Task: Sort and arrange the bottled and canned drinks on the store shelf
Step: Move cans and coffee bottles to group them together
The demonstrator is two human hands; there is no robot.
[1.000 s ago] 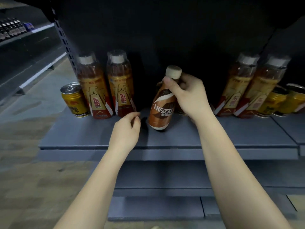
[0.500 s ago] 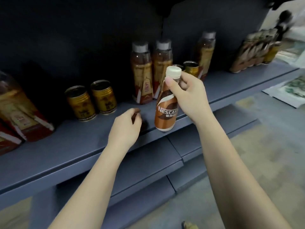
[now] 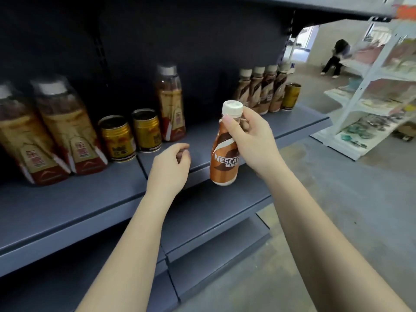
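My right hand [image 3: 253, 140] grips a brown Nescafe bottle [image 3: 224, 161] by its neck, just under the white cap, and holds it in the air in front of the blue shelf [image 3: 74, 206]. My left hand [image 3: 170, 168] hovers over the shelf's front edge, left of the bottle, with loosely curled fingers and nothing in it. At the shelf's far right stands a row of several matching Nescafe bottles [image 3: 262, 91] with a gold can [image 3: 290, 96] beside them. Two gold cans [image 3: 131, 137] and a tall amber bottle [image 3: 170, 103] stand in the middle. Two more amber bottles [image 3: 48, 131] stand at the left.
Lower blue shelves [image 3: 213, 224] jut out below my arms. A shelf board [image 3: 337, 6] hangs overhead. To the right is grey floor, a white rack [image 3: 378, 97] of goods, and a person [image 3: 336, 58] far back in the aisle.
My view has swung to the right along the shelf, bringing the row of Nescafe bottles and the white rack into sight. My right hand keeps the bottle lifted; my left hand stays beside it.
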